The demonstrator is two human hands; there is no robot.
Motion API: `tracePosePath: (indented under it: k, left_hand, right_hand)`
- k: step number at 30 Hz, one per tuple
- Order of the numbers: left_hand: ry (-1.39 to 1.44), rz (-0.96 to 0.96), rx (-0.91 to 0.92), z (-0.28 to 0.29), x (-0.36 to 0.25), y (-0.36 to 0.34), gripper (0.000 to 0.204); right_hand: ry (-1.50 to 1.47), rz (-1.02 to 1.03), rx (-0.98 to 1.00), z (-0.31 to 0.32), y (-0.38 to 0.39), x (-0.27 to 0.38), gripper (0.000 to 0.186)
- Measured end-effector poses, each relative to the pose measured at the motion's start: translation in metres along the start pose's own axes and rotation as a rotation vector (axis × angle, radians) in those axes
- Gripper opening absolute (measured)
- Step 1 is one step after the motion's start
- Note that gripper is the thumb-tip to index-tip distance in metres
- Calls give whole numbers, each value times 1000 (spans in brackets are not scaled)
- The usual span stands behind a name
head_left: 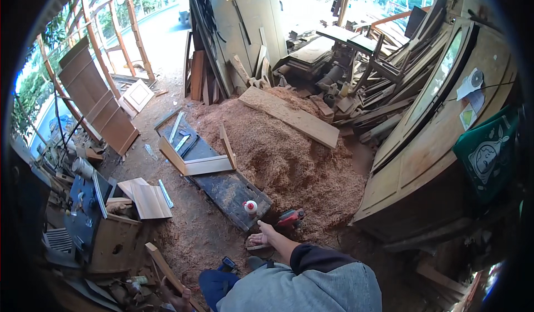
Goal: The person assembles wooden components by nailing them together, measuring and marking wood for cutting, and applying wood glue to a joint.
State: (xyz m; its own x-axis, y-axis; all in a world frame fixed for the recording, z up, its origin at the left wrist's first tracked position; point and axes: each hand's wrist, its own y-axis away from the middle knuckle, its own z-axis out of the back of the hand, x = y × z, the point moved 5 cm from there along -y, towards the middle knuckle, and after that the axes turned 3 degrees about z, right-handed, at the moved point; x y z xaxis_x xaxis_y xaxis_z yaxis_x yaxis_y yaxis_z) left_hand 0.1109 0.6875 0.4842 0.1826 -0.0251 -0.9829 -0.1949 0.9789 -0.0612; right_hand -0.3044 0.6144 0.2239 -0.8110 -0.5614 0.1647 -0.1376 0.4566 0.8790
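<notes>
My left hand (177,299) is closed around the lower part of a narrow wooden board (166,270) at the lower left. With fingers stretched out, my right hand (260,237) is just in front of the near end of a low dark workbench (225,195). A pale edge (257,247) shows under its fingers; whether they touch it I cannot tell. Close by on the bench stands a white bottle with a red cap (250,207). A red power tool (290,218) lies right of the hand. Farther along, a three-sided wooden drawer frame (208,165) rests on the bench.
A large sawdust heap (283,156) rises beyond the bench, with a long plank (292,117) across it. Left stands a wooden cabinet (114,245) beside loose panels (146,198). A big wooden door-like piece (428,128) and a green bag (486,150) flank the right.
</notes>
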Motion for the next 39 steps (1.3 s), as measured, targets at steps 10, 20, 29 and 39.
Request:
tracePosePath:
  k: [10,20,29,39]
  left_hand:
    - [16,42,546,-108,-62,-202,95]
    - [-212,352,984,-106,49,-413,88]
    - [-376,382,1091,-102,67,-468,99]
    - [-638,206,1265,-110,29,-391,99]
  right_hand:
    - [-646,115,-232,-35,-42,44,93]
    - [-958,403,-157,-99,-77,51,79]
    - [-1218,394,-90,-86,-121,62,81]
    - [-1218,302,-40,-60,-178,59,34]
